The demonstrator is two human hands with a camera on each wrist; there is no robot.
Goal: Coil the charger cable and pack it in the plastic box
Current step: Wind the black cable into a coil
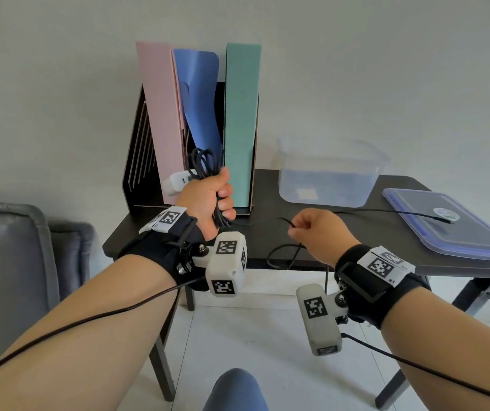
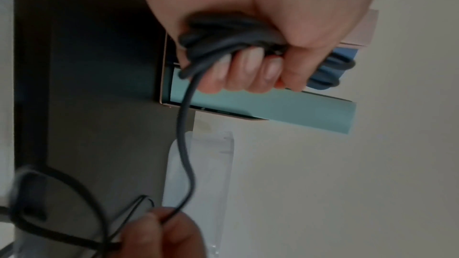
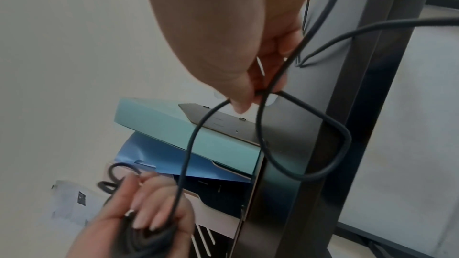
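The left hand (image 1: pixel 208 200) clenches the coiled charger cable (image 1: pixel 203 163) and white adapter (image 1: pixel 175 181); the right hand (image 1: pixel 321 235) pinches its loose length, near the plastic box (image 1: pixel 329 173).

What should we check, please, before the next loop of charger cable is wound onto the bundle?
1. Left hand grips the coiled bundle firmly: ok.
2. Right hand pinches the loose cable: ok.
3. White charger block held with the bundle: ok.
4. Cable end free to follow: it lies on the blue lid; snagging cannot tell.
5. Plastic box open and ready: ok.
6. All slack coiled: not ok, a loop hangs over the table edge.
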